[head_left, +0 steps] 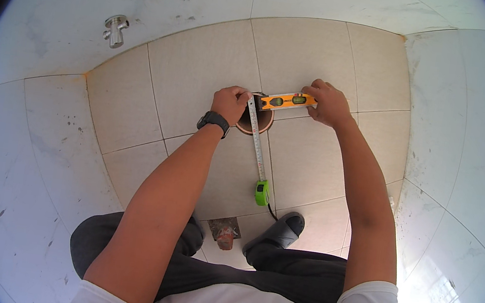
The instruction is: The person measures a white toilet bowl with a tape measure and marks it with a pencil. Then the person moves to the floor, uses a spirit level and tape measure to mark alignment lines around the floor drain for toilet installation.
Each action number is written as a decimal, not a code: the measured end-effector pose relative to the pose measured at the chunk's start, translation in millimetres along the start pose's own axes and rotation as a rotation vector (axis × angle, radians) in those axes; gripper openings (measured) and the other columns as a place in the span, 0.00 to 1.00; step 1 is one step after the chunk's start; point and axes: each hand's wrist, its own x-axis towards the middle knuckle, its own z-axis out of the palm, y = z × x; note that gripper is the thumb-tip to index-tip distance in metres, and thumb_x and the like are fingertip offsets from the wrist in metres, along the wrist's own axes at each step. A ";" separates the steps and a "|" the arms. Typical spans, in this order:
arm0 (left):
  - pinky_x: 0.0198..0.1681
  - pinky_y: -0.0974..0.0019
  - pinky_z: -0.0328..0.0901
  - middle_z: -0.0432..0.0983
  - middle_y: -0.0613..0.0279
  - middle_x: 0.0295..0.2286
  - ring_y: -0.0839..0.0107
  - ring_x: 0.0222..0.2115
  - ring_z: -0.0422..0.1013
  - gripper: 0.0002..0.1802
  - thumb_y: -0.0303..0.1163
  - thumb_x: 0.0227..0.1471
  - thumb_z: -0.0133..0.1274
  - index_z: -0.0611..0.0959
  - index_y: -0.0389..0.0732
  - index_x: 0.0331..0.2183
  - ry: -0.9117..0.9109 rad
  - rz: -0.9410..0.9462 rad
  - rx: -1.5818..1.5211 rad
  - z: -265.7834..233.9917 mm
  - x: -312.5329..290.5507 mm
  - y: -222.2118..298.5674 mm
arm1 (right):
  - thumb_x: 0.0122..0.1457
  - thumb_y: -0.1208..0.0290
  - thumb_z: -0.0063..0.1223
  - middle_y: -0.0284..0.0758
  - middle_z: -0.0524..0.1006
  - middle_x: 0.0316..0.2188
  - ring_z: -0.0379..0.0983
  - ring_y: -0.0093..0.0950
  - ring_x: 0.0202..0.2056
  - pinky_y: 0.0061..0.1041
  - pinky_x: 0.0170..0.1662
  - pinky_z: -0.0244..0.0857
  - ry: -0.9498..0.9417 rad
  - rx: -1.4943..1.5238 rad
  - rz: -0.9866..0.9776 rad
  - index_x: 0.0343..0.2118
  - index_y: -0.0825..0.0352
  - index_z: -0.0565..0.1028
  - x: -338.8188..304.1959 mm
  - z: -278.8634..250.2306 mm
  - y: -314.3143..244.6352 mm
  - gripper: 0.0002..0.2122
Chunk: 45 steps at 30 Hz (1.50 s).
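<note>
At the near side, a dark sandal [284, 230] is on the tiled floor [309, 154], with a rough patch holding a reddish lump [225, 238] to its left; beyond these sits the green tape case [262, 193], on the floor and clear of both hands; its tape blade [257, 144] runs out from the case toward the far side, long axis near to far with a slight lean to the left, and crosses the round pipe opening [266, 129] in the floor.

The left hand [230, 103], a black watch [214, 123] at its wrist, is at the left edge of the opening; thumb and fingers are pinched together at the far end of the blade; the exact contact is partly hidden. The right hand [328, 104] is closed round the right end of a yellow spirit level [287, 102]; the level extends left from that grip, long axis left to right and roughly square to the blade; its left end is beside the blade, over the far right part of the opening; whether they touch cannot be told; the left hand is nearer that end.

Farthest off, a metal valve [115, 32] projects from the wall at left.
</note>
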 end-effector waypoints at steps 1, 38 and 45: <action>0.30 0.70 0.72 0.81 0.60 0.23 0.75 0.23 0.76 0.14 0.35 0.56 0.58 0.86 0.33 0.36 -0.002 0.003 0.009 -0.2 -0.1 0.0 | 0.45 0.72 0.66 0.28 0.73 0.41 0.73 0.30 0.44 0.32 0.45 0.73 0.000 -0.004 -0.006 0.47 0.52 0.78 0.0 -0.7 0.1 0.22; 0.30 0.70 0.72 0.81 0.61 0.24 0.76 0.23 0.75 0.14 0.36 0.56 0.59 0.86 0.33 0.36 -0.007 -0.012 -0.025 0.9 0.0 -1.8 | 0.44 0.72 0.67 0.27 0.75 0.43 0.72 0.30 0.45 0.31 0.48 0.72 -0.044 0.005 -0.056 0.47 0.54 0.78 4.1 -5.6 -2.3 0.23; 0.30 0.70 0.71 0.80 0.62 0.23 0.76 0.22 0.74 0.14 0.36 0.57 0.58 0.86 0.33 0.36 0.000 -0.007 0.000 0.0 -2.4 2.0 | 0.44 0.72 0.67 0.26 0.75 0.43 0.71 0.29 0.45 0.30 0.48 0.73 -0.060 -0.008 -0.018 0.46 0.53 0.79 6.2 -7.2 -3.1 0.22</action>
